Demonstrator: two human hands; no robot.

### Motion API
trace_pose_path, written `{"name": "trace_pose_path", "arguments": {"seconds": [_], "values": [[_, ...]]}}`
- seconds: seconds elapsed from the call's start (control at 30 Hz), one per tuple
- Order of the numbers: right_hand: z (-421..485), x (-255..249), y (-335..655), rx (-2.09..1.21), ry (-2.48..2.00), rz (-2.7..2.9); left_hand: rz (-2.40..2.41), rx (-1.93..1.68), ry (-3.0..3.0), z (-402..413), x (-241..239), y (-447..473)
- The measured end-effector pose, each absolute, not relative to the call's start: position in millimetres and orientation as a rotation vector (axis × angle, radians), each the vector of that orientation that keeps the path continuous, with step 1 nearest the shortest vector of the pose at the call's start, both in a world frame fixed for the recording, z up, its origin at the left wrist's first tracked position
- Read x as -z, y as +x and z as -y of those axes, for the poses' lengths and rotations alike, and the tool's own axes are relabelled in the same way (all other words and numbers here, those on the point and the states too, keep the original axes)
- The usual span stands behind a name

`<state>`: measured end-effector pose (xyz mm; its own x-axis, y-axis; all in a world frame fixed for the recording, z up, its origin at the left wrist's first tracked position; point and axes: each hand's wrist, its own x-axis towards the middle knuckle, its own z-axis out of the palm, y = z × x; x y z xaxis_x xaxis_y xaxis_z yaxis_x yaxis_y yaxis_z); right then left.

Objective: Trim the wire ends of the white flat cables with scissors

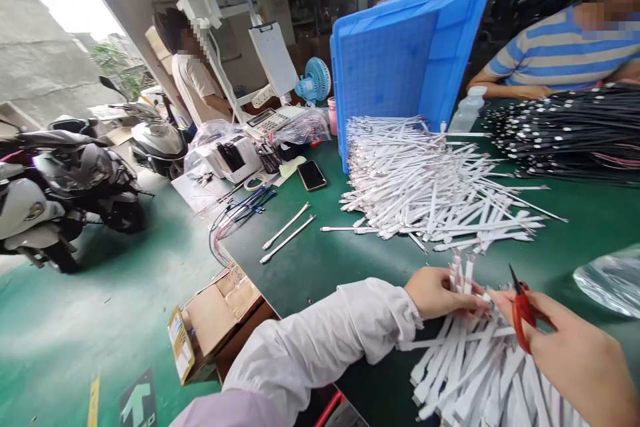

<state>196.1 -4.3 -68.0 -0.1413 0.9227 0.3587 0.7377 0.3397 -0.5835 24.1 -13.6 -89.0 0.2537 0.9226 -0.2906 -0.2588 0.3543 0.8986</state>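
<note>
My left hand (440, 292), in a white sleeve, is closed on a bundle of white flat cables (470, 360) that fans out toward the table's near edge. My right hand (575, 347) grips small red-handled scissors (521, 310), their dark tips pointing up just right of the bundle's top ends. Both hands meet at the top of the bundle. A large loose heap of the same white cables (435, 187) lies further back on the green table (320, 260).
A blue crate (400, 60) tipped on its side stands behind the heap. Black cables (570, 133) are piled at the right before a person in a striped shirt. A phone (312, 175), two stray cables (287, 230), a plastic bag (610, 280), cardboard boxes (215, 320) and scooters (65, 180) lie leftward.
</note>
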Motion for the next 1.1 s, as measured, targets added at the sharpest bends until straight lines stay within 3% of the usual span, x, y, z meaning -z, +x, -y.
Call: {"name": "trace_pose_path", "arguments": {"seconds": [0.17,0.53,1.1], "values": [[10,53,188,-0.52,-1.474,1.872,-1.079,-0.951,0.885,14,85,24],[3,68,203,-0.47,-1.439,1.89,-1.017,-1.024,0.748,15,75,21],[6,50,194,-0.423,-1.131,1.876,-1.138,-0.991,0.85,17,62,23]]}}
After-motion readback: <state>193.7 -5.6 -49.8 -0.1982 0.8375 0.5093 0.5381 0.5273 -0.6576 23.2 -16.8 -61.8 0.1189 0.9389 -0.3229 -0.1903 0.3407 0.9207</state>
